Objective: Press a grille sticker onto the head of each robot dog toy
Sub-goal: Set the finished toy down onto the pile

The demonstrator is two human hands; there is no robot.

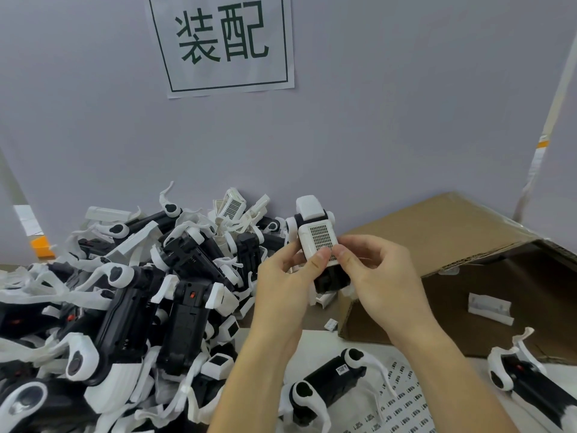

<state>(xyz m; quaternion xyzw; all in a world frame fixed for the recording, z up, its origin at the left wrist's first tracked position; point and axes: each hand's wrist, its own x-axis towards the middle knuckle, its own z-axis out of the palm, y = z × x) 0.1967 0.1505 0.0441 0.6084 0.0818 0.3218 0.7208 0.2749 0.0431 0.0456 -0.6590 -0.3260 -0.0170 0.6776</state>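
Left hand is gripping a toy dog, fingers curled round its body, holding it up above the table's middle. Right hand is curling round the other side, both thumbs pressing the grille sticker on its head. A pile of dogs is lying at the left edge.

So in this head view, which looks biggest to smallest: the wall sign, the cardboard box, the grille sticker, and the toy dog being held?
1. Cardboard box
2. Wall sign, though it hangs farther away, so these two are unsure
3. Held toy dog
4. Grille sticker on its head
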